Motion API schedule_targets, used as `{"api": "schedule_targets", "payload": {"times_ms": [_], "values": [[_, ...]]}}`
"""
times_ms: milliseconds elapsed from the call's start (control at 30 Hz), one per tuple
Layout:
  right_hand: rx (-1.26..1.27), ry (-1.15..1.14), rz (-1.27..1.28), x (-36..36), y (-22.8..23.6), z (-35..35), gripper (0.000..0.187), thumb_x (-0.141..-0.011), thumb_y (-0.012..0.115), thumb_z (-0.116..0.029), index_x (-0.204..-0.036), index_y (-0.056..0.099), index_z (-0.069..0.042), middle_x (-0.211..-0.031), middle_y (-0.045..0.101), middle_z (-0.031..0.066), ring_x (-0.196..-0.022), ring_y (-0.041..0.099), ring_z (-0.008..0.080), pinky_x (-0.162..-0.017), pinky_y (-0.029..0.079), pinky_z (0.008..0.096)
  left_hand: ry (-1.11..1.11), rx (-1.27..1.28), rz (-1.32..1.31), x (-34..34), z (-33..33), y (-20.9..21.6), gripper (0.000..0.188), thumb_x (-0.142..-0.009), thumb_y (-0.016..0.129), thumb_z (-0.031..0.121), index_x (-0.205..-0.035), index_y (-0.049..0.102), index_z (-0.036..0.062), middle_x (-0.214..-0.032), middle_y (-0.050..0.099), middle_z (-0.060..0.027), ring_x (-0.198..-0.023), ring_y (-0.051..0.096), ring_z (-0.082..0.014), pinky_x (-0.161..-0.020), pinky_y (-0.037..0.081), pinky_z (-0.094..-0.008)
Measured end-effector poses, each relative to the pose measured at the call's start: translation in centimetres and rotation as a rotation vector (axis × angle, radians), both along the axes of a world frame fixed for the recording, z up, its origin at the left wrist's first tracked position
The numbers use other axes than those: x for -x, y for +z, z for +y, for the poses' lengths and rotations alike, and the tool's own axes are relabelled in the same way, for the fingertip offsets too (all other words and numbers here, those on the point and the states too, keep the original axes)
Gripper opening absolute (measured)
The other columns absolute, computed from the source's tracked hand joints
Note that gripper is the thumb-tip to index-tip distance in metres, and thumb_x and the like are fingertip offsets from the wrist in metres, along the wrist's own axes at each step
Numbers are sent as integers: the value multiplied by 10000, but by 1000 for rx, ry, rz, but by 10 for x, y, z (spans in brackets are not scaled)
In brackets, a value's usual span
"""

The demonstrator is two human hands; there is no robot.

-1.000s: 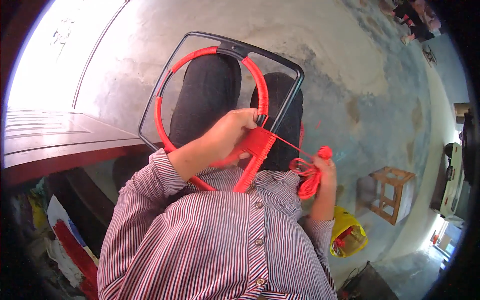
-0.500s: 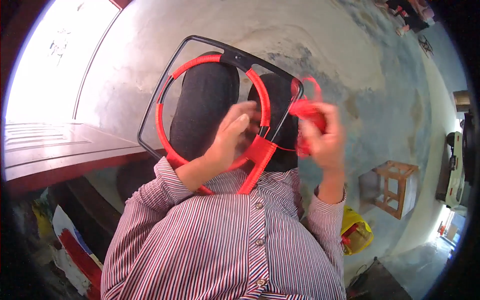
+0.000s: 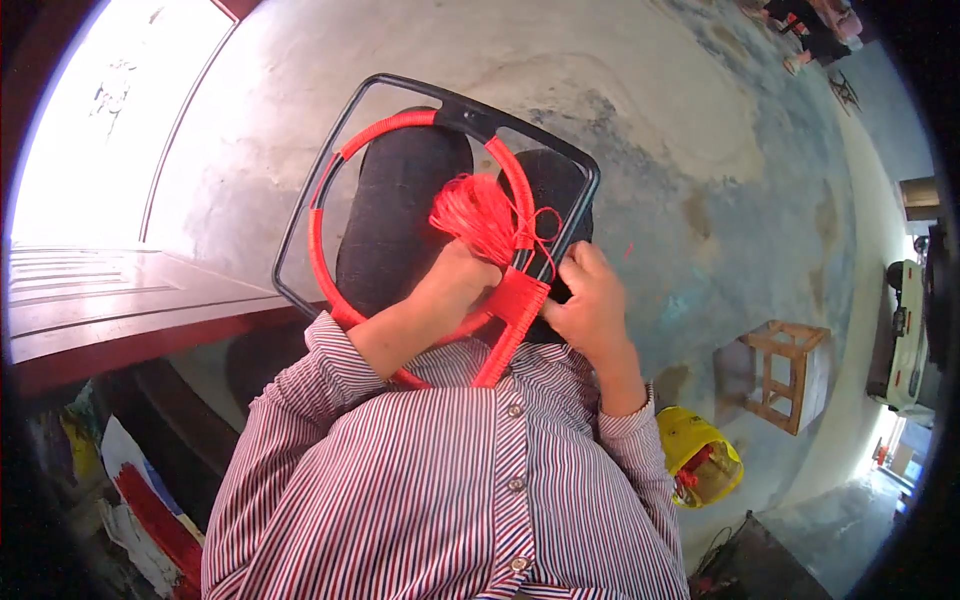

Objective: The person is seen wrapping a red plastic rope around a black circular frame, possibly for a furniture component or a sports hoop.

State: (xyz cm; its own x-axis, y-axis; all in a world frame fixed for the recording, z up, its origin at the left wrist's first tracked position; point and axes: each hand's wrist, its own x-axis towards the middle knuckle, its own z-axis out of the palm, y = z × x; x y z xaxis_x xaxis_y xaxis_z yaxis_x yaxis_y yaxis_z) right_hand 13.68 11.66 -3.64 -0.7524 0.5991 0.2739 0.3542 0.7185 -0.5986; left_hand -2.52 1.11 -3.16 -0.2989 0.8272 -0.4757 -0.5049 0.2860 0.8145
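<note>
Across my lap lies a black metal frame [image 3: 352, 108] with a round inner ring, mostly wrapped in red cord [image 3: 317, 245]. A broad wrapped section [image 3: 517, 300] sits at the ring's lower right. Inside the ring, my left hand [image 3: 452, 290] is closed on a loose bundle of red cord [image 3: 478, 215], its fingertips partly hidden. Thin loops of cord trail from the bundle over the ring's right side. My right hand [image 3: 592, 305] is beside the frame's right bar, fingers pinched together. What they pinch, if anything, cannot be made out.
A wooden stool [image 3: 790, 375] lies on its side on the floor at right. Nearer me stands a yellow bag [image 3: 705, 455] with red stuff inside. A brown panelled surface [image 3: 130, 300] is at left. Another person [image 3: 820, 30] is at the far right.
The red bundle has passed from my right hand, outside the frame, to my left hand inside the ring. My right hand has moved left and down, close to the frame's bar.
</note>
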Motion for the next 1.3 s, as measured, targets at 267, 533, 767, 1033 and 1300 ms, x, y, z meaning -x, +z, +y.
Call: {"api": "schedule_targets", "payload": {"times_ms": [267,533,767,1033,1300], "values": [[462,-79,401,-18,-18,8,144,-758,690,-48,-887,640,-11,-875,561,43,-765,545,140,-672,435,247,-197,-113,125,7,-6,4,178,-764,549,67,-908,639,14,-845,648,-64,-658,602,-155,-609,477,-282],[684,-91,356,-10,-4,9,146,-817,676,-94,-935,640,-15,-860,607,37,-736,564,109,-678,458,232,82,40,-501,-1,8,21,246,-925,503,180,-1064,604,4,-1062,654,-116,-938,629,-223,-866,503,-372],[1720,-5,998,-39,-16,17,43,-870,602,-86,-902,599,-58,-748,600,78,-520,471,113,-439,358,218,31,3,-468,0,5,14,275,-930,492,142,-1122,582,-32,-1077,659,-124,-976,633,-220,-933,482,-366],[996,-118,442,-22,3,10,269,-773,692,-162,-999,658,-20,-1036,593,61,-809,558,144,-684,455,253,-1,-57,-428,2,5,11,246,-923,497,83,-1089,603,-64,-1068,667,-128,-928,662,-208,-871,521,-331],[809,-54,337,-24,-7,20,281,-733,738,-206,-899,680,14,-1262,542,105,-1168,484,252,-999,375,370,-99,-81,-414,4,3,14,233,-913,466,54,-1098,578,-34,-1008,668,-110,-897,662,-197,-859,521,-326]]}}
